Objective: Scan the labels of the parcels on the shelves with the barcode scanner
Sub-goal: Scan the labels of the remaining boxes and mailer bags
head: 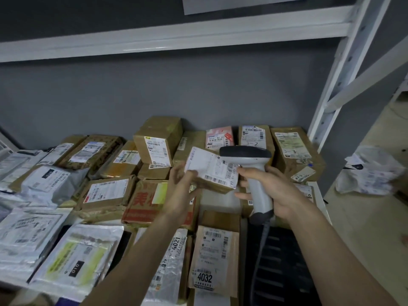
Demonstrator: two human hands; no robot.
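Hands: two, both bare, forearms reaching in from the bottom edge.
Left hand (180,184): fingers curled round the near-left end of a small cardboard parcel (215,183), lifting it above the pile.
Held parcel: one; brown box, white label (210,165) covering its top face, barcode strips near the label's near and right edges; long axis runs left-far to right-near, label face tilted up toward the camera.
Right hand (266,191): wrapped round the scanner's handle, forefinger at the front of the grip.
Barcode scanner (251,164): one; pistol shape, light grey plastic body, dark head and dark foot (coiled dark cable hangs from the foot). Handle near upright; head points left, its front touching or just over the label's right edge.
Shelf parcels: upward of fifteen in view, exact count unclear; brown taped cardboard boxes at the back and middle, crinkled grey-white poly mailers (33,237) at left and front.
Numbered tags: two legible, 4021 (176,242) and 4032 (204,277).
Shelving: white metal beam (176,38) overhead, perforated upright (337,89) at right.
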